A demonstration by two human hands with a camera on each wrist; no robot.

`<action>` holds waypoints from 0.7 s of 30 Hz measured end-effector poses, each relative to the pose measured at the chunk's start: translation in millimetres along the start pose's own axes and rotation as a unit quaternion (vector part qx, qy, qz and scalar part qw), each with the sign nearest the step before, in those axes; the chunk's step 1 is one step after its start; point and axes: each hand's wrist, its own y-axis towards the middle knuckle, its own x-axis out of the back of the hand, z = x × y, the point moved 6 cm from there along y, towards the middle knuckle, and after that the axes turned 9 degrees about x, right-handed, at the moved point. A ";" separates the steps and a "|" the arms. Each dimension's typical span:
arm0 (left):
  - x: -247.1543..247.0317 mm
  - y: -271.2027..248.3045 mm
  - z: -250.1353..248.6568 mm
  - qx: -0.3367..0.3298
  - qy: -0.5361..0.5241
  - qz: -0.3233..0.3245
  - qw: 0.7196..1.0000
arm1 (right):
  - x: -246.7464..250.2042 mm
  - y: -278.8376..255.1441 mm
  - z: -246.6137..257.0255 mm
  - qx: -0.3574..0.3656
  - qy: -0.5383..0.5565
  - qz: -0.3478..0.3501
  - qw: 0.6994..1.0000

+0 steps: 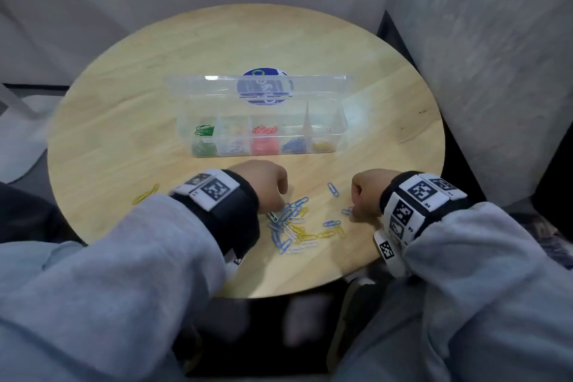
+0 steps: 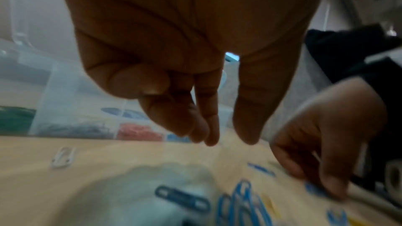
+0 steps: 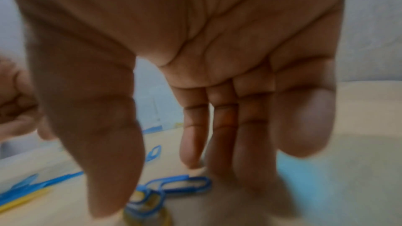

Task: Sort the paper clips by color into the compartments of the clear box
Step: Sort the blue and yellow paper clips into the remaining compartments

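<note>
The clear box (image 1: 342, 121) stands mid-table with its lid up, holding green (image 1: 203, 147), white, red (image 1: 263, 146), blue and yellow (image 1: 322, 146) clips in separate compartments. A loose pile of blue, yellow and white paper clips (image 1: 294, 226) lies near the front edge. My left hand (image 1: 274, 209) hovers at the pile's left end, thumb and fingers (image 2: 212, 137) apart, pointing down and holding nothing. My right hand (image 1: 355, 215) reaches down beside a blue clip (image 1: 345, 211). Its straight fingers (image 3: 192, 143) are just above a blue clip (image 3: 185, 183) on the wood.
A single blue clip (image 1: 333, 189) lies between the hands and the box. Two yellow clips (image 1: 145, 194) lie far left, and a white clip (image 2: 63, 156) lies apart from the pile. A round blue sticker (image 1: 263, 87) shows behind the lid. The round table's front edge (image 1: 279, 291) is close.
</note>
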 end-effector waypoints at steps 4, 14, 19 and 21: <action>-10.1 -2.0 -1.0 0.022 0.049 0.008 0.999 | -7.4 9.2 3.8 -0.001 -0.023 0.008 1.000; -21.2 4.5 -11.5 0.024 0.051 0.007 0.998 | -3.3 18.2 7.6 0.033 0.015 -0.004 0.999; -24.9 8.9 -11.7 0.029 0.046 0.016 0.998 | 7.9 14.0 6.5 0.049 0.064 -0.033 0.996; -25.8 9.9 -11.1 0.027 0.047 0.015 0.998 | 9.8 14.0 6.5 0.052 0.071 -0.042 0.995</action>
